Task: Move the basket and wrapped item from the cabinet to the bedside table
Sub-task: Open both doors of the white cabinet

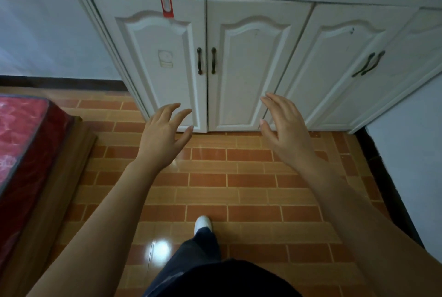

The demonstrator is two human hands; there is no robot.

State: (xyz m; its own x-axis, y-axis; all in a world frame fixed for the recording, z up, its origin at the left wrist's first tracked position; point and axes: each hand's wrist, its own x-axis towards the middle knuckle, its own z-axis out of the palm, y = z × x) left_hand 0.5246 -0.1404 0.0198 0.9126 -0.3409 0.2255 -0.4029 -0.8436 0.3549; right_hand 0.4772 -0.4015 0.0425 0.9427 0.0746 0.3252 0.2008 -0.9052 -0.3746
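A white cabinet stands ahead with its doors closed; two dark handles meet at the middle pair of doors. My left hand is stretched forward below those doors, fingers apart, holding nothing. My right hand reaches out beside it, fingers spread and empty too. Both hands hover short of the doors, below the handles. No basket, wrapped item or bedside table shows in view.
A red mattress on a wooden bed frame fills the left side. Orange brick-pattern tiles cover the floor. A second handle pair sits on the right doors. My white shoe steps forward. A red tag hangs on the left door.
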